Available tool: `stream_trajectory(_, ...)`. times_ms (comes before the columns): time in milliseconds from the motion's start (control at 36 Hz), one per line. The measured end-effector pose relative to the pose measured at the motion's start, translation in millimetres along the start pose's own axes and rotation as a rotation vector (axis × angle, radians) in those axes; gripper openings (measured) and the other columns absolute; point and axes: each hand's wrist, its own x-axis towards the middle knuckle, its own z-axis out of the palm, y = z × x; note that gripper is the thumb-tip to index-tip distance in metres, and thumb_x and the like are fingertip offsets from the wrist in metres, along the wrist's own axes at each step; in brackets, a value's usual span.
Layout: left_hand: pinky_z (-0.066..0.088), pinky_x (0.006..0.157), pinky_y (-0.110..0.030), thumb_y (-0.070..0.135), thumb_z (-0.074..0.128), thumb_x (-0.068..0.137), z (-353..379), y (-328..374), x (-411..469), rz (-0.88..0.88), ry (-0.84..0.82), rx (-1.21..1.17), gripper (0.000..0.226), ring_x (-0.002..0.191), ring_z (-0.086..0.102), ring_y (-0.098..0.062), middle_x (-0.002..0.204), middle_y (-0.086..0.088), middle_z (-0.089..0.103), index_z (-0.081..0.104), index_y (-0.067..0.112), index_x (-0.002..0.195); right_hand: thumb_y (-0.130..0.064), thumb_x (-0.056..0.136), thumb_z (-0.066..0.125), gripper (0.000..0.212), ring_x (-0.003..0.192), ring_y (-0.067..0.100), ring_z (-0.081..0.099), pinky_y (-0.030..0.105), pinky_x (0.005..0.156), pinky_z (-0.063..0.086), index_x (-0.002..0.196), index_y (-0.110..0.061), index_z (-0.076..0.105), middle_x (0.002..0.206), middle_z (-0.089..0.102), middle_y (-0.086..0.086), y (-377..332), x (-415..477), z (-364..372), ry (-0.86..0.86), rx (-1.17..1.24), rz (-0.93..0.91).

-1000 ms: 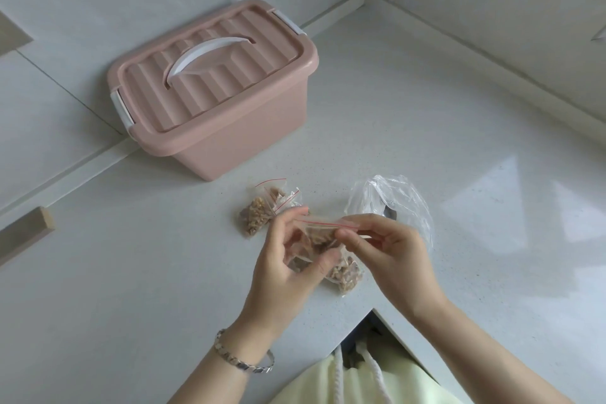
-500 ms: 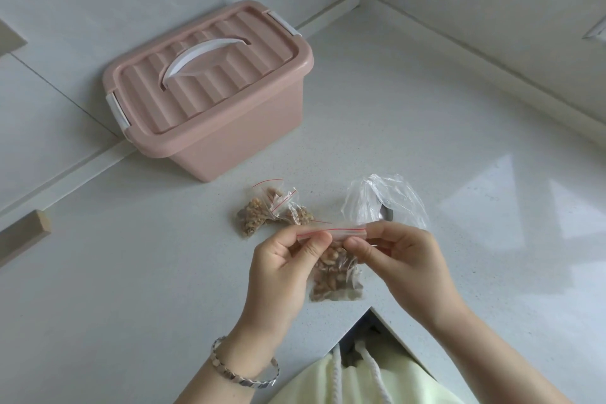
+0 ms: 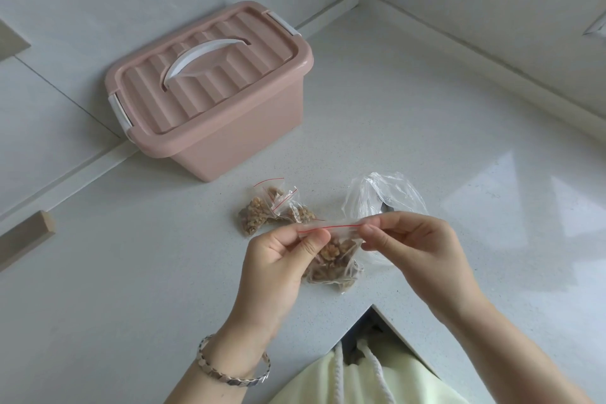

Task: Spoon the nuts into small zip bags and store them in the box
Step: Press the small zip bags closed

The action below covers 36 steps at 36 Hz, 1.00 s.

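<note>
Looking down through the head camera, we are holding a small zip bag [image 3: 333,274] of nuts [image 3: 337,248] just above the white counter [image 3: 131,272], near its front edge. Our left hand [image 3: 278,259] is pinching the left end of the bag's red seal strip [image 3: 331,226] between thumb and forefinger. Our right hand [image 3: 416,246] is pinching the right end the same way, so the strip is stretching level between them while the nuts are hanging below.

We are judging this to be the sealing step. To do it well, we should be keeping the strip taut and flat, sliding a pinch along it from one end to the other, and letting the air out before the last stretch closes. We should also be keeping the nuts low in the bag, since a crumb in the track would be stopping it from locking.

Just beyond our hands, a few filled bags [image 3: 262,210] are lying in a small heap. To their right a larger clear plastic bag [image 3: 383,190] is sitting crumpled, with something dark inside that is too unclear to name. Farther off to the left, the pink box [image 3: 229,141] is standing against the wall with its lid [image 3: 196,88] on, so it is needing opening before anything goes in.
</note>
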Motion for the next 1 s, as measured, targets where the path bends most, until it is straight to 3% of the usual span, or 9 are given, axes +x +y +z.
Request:
stream_trajectory(111,0.05,0.092,-0.03,0.019,0.065,0.074,-2,1,-1,-0.002,-0.031,0.017,0.03,0.1,0.066,-0.024,0.097,-0.01,0.072,0.072,0.001,0.097,-0.028,0.066,0.065,0.016,0.066,0.022,0.062,0.04,0.07,0.052,0.073,-0.015,0.071,0.074,0.069,0.016,0,0,1,-0.015,-0.062,-0.029)
stream_trajectory(194,0.05,0.09,-0.026,0.018,0.07,0.076,0,3,-2,0.007,-0.041,0.023,0.027,0.1,0.066,-0.022,0.097,-0.009,0.073,0.071,0.001,0.097,-0.018,0.078,0.065,0.007,0.07,0.032,0.063,0.046,0.071,0.051,0.073,-0.016,0.069,0.074,0.068,0.015,5,0,4,0.006,-0.141,-0.067)
stream_trajectory(306,0.052,0.083,-0.021,0.016,0.063,0.072,1,6,-3,0.013,-0.021,0.013,0.03,0.096,0.068,-0.019,0.094,-0.009,0.073,0.071,-0.001,0.095,-0.012,0.081,0.065,0.009,0.067,0.009,0.065,0.023,0.067,0.053,0.074,-0.016,0.068,0.075,0.071,0.002,7,1,3,-0.015,-0.168,-0.066)
stream_trajectory(361,0.052,0.07,-0.015,0.013,0.062,0.07,2,7,-3,0.008,-0.009,-0.019,0.024,0.086,0.069,-0.013,0.087,-0.006,0.074,0.072,0.002,0.09,-0.013,0.08,0.066,0.006,0.072,0.003,0.067,0.013,0.068,0.05,0.076,-0.017,0.069,0.078,0.072,-0.003,7,1,2,-0.042,-0.168,-0.054)
stream_trajectory(417,0.05,0.064,-0.012,0.011,0.062,0.07,3,8,-4,0.004,-0.009,-0.026,0.021,0.08,0.069,-0.009,0.083,-0.004,0.074,0.072,0.004,0.086,-0.015,0.079,0.067,0.005,0.077,0.004,0.068,0.012,0.07,0.05,0.077,-0.019,0.069,0.081,0.073,-0.006,8,1,2,-0.061,-0.195,-0.057)
stream_trajectory(611,0.05,0.07,-0.014,0.015,0.067,0.069,3,7,-5,-0.005,-0.017,0.053,0.024,0.083,0.069,-0.015,0.086,-0.008,0.074,0.073,0.004,0.088,-0.014,0.084,0.063,0.02,0.075,0.0,0.064,0.008,0.069,0.046,0.074,-0.032,0.061,0.073,0.067,-0.012,14,1,3,-0.02,-0.362,-0.176)
stream_trajectory(750,0.05,0.065,-0.014,0.021,0.074,0.055,-3,8,-2,-0.016,0.075,0.07,0.016,0.068,0.067,-0.012,0.073,-0.007,0.073,0.076,0.014,0.069,-0.013,0.086,0.06,0.023,0.079,0.002,0.063,0.01,0.07,0.048,0.075,-0.033,0.059,0.076,0.066,-0.012,18,-1,4,0.004,-0.43,-0.253)
stream_trajectory(861,0.053,0.07,-0.017,0.02,0.074,0.052,-8,8,0,-0.032,0.076,0.071,0.022,0.072,0.067,-0.018,0.075,-0.012,0.073,0.075,0.009,0.071,-0.012,0.086,0.06,0.026,0.08,0.001,0.062,0.007,0.068,0.045,0.075,-0.035,0.057,0.077,0.066,-0.012,19,-1,3,0.009,-0.444,-0.275)
stream_trajectory(1000,0.051,0.07,-0.014,0.019,0.073,0.054,-8,9,-1,0.028,0.058,0.143,0.013,0.07,0.068,-0.009,0.072,-0.001,0.074,0.076,0.022,0.067,-0.01,0.086,0.061,0.031,0.081,0.001,0.062,0.004,0.067,0.042,0.074,-0.039,0.055,0.083,0.064,-0.014,19,-1,3,0.001,-0.456,-0.317)
